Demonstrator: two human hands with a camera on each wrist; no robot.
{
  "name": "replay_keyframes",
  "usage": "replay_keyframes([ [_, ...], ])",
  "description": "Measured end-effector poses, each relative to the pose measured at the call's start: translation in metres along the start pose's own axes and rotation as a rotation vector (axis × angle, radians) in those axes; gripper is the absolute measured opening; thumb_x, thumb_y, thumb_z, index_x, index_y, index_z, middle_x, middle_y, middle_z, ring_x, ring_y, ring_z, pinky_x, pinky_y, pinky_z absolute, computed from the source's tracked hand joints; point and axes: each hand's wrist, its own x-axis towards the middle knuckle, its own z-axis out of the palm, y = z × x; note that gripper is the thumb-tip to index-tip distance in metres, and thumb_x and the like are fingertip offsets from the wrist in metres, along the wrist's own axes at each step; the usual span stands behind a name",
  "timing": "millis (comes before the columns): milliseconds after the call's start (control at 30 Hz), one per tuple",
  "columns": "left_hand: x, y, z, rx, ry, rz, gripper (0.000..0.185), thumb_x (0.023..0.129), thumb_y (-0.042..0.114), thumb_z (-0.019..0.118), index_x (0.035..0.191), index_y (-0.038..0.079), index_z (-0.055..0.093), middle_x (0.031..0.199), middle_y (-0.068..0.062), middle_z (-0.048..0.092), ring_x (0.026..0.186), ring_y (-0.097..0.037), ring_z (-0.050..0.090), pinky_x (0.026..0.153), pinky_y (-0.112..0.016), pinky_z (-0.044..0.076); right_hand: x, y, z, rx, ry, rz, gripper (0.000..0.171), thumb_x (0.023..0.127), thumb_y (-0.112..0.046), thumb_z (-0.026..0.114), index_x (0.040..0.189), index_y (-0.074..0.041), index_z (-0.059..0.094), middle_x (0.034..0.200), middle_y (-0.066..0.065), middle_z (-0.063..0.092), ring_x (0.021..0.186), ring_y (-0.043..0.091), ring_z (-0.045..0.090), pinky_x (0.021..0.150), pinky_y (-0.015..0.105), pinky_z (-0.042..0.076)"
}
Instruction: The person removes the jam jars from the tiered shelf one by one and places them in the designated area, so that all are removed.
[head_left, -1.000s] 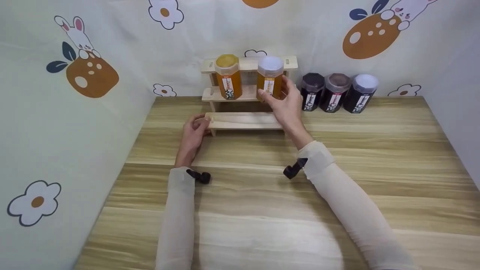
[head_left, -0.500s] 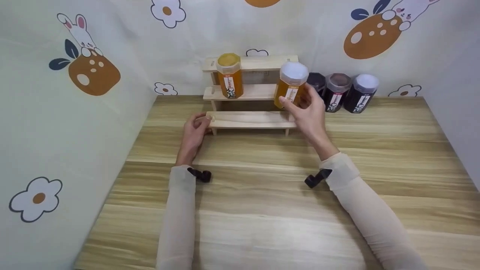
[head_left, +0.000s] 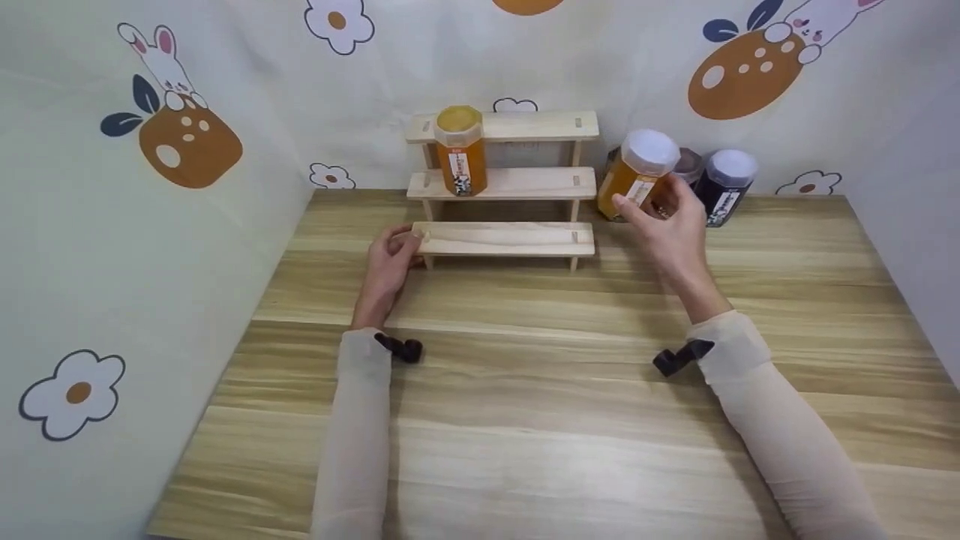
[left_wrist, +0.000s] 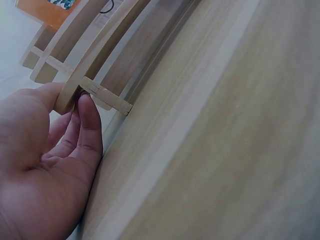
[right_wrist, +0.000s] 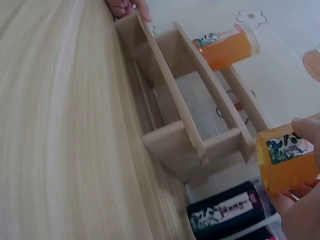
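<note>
My right hand [head_left: 675,229] grips an amber jar with a white lid [head_left: 630,184], tilted and held just right of the three-step wooden rack [head_left: 502,238]. In the right wrist view the thumb lies across the side of this amber jar [right_wrist: 282,157]. My left hand [head_left: 388,266] pinches the left end of the rack's lowest shelf, thumb above and fingers below, as the left wrist view shows at the shelf end [left_wrist: 67,97]. A second amber jar with a yellow lid [head_left: 460,154] stands upright on the left of the middle shelf.
Dark jars stand on the table against the back wall, right of the rack. The one with a white lid [head_left: 727,187] shows plainly; the brown-lidded one [head_left: 688,163] is partly hidden behind the held jar and hand. Patterned cloth walls [head_left: 247,90] bound the wooden table [head_left: 510,420].
My right hand has carried the white-lidded amber jar off the right part of the middle shelf, rightward past the rack's end. My left hand stays on the lowest shelf.
</note>
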Motion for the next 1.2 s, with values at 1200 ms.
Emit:
replay_keyframes([
  [1200, 0.001, -0.001, 0.001, 0.048, 0.02, 0.018, 0.049, 0.107, 0.028, 0.071, 0.146, 0.0, 0.058, 0.128, -0.017, 0.07, 0.102, -0.013, 0.071, 0.086, -0.024, 0.063, 0.004, 0.055, -0.032, -0.314, -0.163, 0.131, 0.095, 0.086, -0.026, 0.095, 0.154, 0.004, 0.036, 0.149, 0.028, 0.053, 0.137, 0.039, 0.054, 0.122, 0.053, 0.047],
])
